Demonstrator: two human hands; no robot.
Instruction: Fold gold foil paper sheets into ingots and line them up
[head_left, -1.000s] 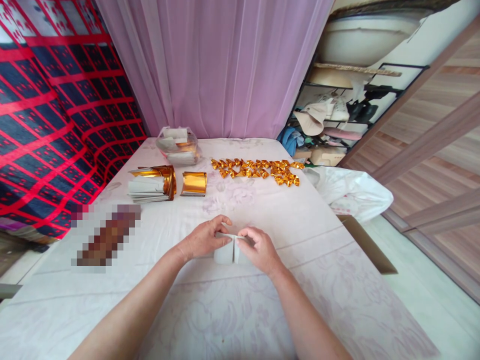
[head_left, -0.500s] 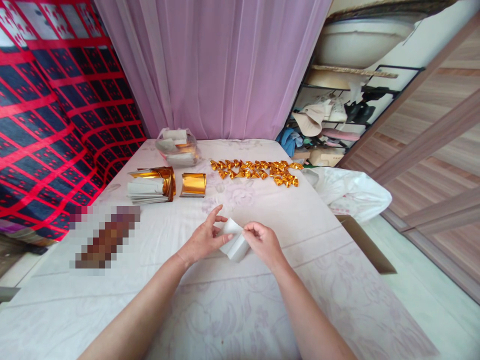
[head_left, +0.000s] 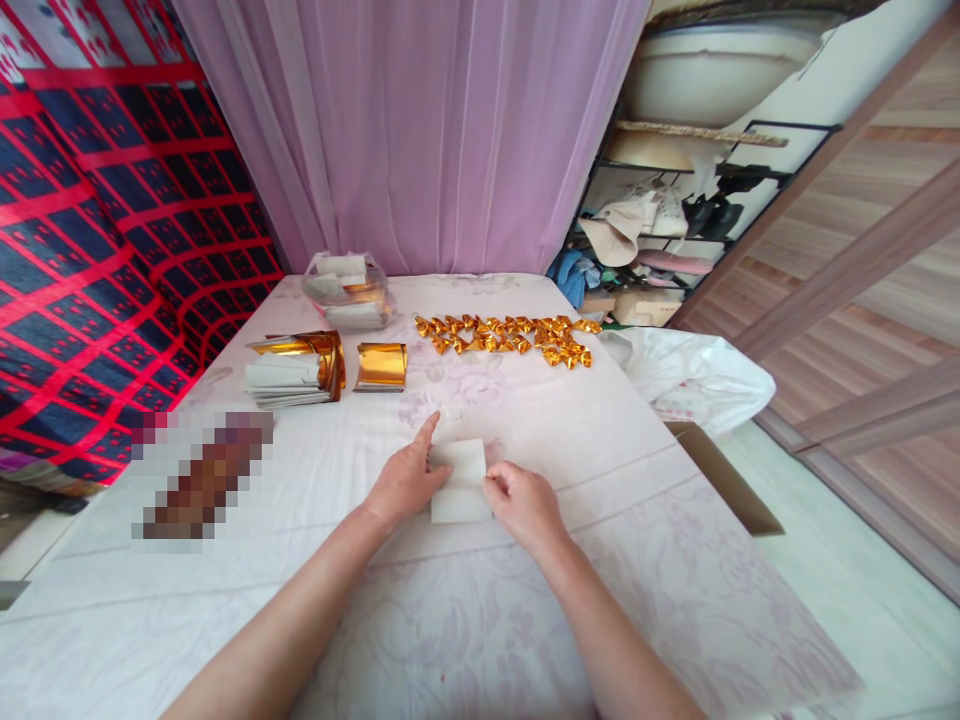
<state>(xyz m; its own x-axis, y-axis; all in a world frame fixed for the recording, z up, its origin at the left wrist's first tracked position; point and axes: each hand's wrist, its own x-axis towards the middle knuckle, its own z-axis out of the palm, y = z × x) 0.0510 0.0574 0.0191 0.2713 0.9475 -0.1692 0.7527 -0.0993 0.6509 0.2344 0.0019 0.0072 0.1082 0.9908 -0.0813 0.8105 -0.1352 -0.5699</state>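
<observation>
1. Turned since half a second ago, the sheet of paper (head_left: 463, 484) has swung from a slant to sit square, its crease now running sideways; the two hands have stayed on either side of it.
2. At far left, a red and dark checked cloth (head_left: 112, 230) hangs in folds; below it, a blurred-out patch (head_left: 214, 470) hides whatever lies there.
3. Next comes a thick stack of paper (head_left: 289, 375), grey-white and gold, with a clear bag (head_left: 346, 292) of more sheets behind it.
4. Just right of the stack lies a small pile of gold sheets (head_left: 381, 367).
5. Nearer the person, the left hand (head_left: 405, 480) has its index finger stretched forward and its thumb at the paper's left side; I cannot tell whether hidden fingers grip it.
6. In the middle, the paper lies pale side up on the flowered cover (head_left: 450, 620), between the hands, which are apart from each other.
7. Along its right edge, the right hand (head_left: 525, 503) pinches the paper, fingers curled.
8. Beyond the hands, folded gold pieces (head_left: 504, 335) form uneven rows.
9. On the right are a white plastic bag (head_left: 705, 380), a shelf with a cap (head_left: 611, 235), and a wooden door (head_left: 847, 300).
</observation>
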